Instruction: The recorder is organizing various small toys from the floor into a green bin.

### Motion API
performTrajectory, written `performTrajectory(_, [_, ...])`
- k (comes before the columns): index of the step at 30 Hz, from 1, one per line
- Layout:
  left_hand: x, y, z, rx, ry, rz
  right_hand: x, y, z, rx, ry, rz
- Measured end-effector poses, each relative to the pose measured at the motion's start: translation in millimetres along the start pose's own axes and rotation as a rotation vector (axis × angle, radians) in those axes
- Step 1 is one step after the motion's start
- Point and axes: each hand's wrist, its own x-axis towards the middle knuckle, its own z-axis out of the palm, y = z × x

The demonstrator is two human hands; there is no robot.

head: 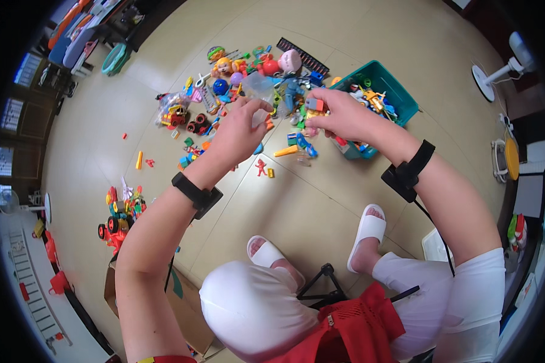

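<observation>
My right hand (338, 113) grips a small stack of building bricks (315, 105), grey, orange-red and yellow, between thumb and fingers. It is beside the near-left rim of a teal plastic bin (401, 95) filled with mixed toys. Over the toy pile, my left hand (245, 125) has its thumb and index finger apart, with nothing visibly held. Translucent plastic (258, 86) lies just beyond it. Under and around both hands are a blue dinosaur-like figure (292, 93), a yellow stick-shaped piece (286, 151) and a red toy figure (261, 168).
A second toy cluster with a red toy vehicle (116, 229) lies at left, near a cardboard box (188, 308) by my leg. A black slotted tray (303, 55) borders the pile. White fans (503, 72) stand at the sides. My slippers (366, 231) rest on the tiles.
</observation>
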Motion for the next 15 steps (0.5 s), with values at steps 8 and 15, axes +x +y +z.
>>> performTrajectory(8, [42,56,-8,-0.008,0.021,0.125,-34,-44,-57,0.003,0.076,-0.088])
performTrajectory(15, [62,76,-9,-0.071,0.002,0.128,-51,-81,-103,0.121,0.091,-0.254])
